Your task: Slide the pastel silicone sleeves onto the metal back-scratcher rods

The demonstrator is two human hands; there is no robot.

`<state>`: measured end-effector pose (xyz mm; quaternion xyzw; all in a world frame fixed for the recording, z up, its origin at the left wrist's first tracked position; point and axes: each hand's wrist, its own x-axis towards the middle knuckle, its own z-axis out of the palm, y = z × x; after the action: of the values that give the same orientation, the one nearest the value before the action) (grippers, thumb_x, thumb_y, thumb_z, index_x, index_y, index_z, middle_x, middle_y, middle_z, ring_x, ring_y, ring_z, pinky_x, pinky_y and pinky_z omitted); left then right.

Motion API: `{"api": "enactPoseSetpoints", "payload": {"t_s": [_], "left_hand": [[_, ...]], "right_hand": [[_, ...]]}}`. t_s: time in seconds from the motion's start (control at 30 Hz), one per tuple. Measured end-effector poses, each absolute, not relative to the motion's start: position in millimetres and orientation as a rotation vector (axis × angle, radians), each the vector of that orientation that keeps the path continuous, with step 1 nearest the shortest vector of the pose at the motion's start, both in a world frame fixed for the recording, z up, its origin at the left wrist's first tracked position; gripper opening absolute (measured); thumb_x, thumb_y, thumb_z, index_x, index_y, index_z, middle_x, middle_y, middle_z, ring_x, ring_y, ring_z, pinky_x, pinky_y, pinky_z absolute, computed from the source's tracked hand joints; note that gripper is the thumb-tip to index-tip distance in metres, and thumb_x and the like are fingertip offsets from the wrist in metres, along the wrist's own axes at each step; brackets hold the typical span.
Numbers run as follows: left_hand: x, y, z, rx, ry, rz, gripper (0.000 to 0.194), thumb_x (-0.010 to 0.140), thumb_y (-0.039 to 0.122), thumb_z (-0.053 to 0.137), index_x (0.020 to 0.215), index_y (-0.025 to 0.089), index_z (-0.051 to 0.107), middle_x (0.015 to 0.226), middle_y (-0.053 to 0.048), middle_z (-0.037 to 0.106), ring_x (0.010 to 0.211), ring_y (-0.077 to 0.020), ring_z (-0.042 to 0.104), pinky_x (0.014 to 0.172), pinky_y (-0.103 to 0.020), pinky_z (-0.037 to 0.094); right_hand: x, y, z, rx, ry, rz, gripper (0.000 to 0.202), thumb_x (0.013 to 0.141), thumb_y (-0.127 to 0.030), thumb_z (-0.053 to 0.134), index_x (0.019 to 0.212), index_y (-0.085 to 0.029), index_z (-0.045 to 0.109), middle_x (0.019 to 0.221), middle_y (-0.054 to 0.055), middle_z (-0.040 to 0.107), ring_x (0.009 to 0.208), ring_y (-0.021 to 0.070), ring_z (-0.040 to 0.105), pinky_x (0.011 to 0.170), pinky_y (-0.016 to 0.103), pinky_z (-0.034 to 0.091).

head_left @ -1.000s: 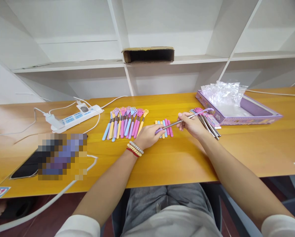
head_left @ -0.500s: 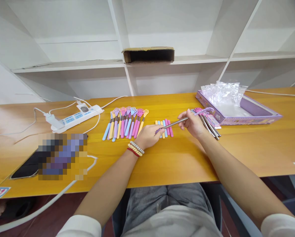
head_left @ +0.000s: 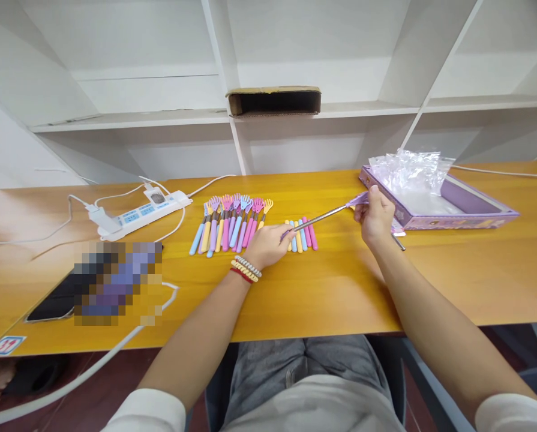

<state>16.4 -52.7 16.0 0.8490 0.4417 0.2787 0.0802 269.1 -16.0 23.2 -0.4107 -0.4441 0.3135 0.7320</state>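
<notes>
A metal rod (head_left: pixel 324 215) with a purple claw-shaped head slants between my hands. My left hand (head_left: pixel 270 245) is closed round its lower end, beside the loose coloured handles (head_left: pixel 305 235). My right hand (head_left: pixel 376 215) grips the purple head at the upper end. Left of my left hand lie several small claw-headed scratchers (head_left: pixel 227 225) with blue, purple, yellow and pink handles. Behind my right hand, one metal rod end (head_left: pixel 398 242) shows on the table; the rest there is mostly hidden.
A purple box (head_left: pixel 464 221) holding clear plastic bags (head_left: pixel 412 174) stands at the back right. A white power strip (head_left: pixel 144 215) with cables and a black phone (head_left: pixel 54 300) lie at the left. A cardboard box (head_left: pixel 275 102) sits on the shelf behind.
My right hand has moved right along the rod and closed on its purple head. My left hand still holds the lower end. The view has shifted slightly.
</notes>
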Motion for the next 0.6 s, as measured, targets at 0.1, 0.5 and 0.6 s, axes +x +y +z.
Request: {"api": "enactPoseSetpoints", "payload": {"t_s": [0.1,0.5,0.6], "left_hand": [[13.8,-50.1,15.1,2.607,1.34,0.794,0.029,0.094,0.031,0.04,0.099,0.017,0.066,0.089,-0.007,0.071,0.08,-0.0199,0.063,0.069,-0.029,0.042],[7.6,-50.4,17.4,2.736,1.393,0.66,0.032,0.093,0.03,0.044,0.115,0.018,0.063,0.102,-0.01,0.071,0.09,-0.0233,0.066,0.078,-0.032,0.047],[7.3,-50.6,17.8,2.736,1.392,0.64,0.032,0.092,0.03,0.045,0.116,0.018,0.063,0.102,-0.011,0.071,0.09,-0.0239,0.066,0.077,-0.033,0.047]], "right_hand": [[268.2,-17.4,24.0,-0.952,-1.007,0.675,0.047,0.076,-0.063,0.058,0.058,-0.021,0.046,0.044,-0.004,0.045,0.034,0.0076,0.037,0.032,0.022,0.025],[285.3,-3.8,6.2,-1.247,-1.131,0.601,0.051,0.074,-0.062,0.06,0.05,-0.018,0.051,0.036,-0.004,0.041,0.032,0.0076,0.033,0.032,0.023,0.023],[287.4,-3.1,3.5,-1.263,-1.181,0.574,0.051,0.075,-0.062,0.06,0.05,-0.018,0.05,0.037,-0.003,0.04,0.033,0.0078,0.033,0.033,0.023,0.024]]}}
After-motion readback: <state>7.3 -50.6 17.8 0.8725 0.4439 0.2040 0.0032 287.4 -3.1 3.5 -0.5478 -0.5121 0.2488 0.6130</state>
